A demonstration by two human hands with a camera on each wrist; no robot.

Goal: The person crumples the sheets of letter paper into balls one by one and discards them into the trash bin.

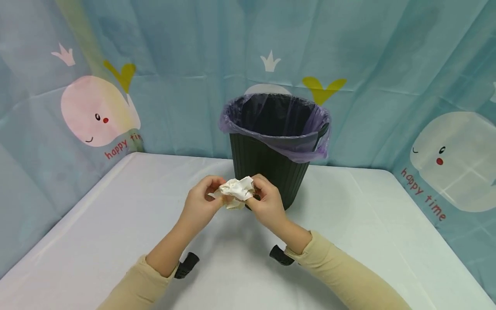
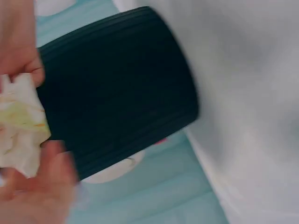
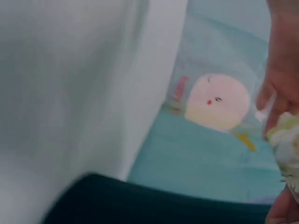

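A crumpled piece of white paper is held up between both hands in front of the bin. My left hand pinches its left side with thumb and fingers. On the other side my right hand pinches the right edge. In the left wrist view the crumpled paper shows yellowish stains. Behind the hands stands a black ribbed bin, lined with a purple plastic bag folded over its rim. The bin's inside bottom is hidden.
The bin stands on a white-covered table near its back edge. A light blue curtain with cartoon prints hangs behind and at both sides. Black wrist-worn pieces stick out beneath both forearms.
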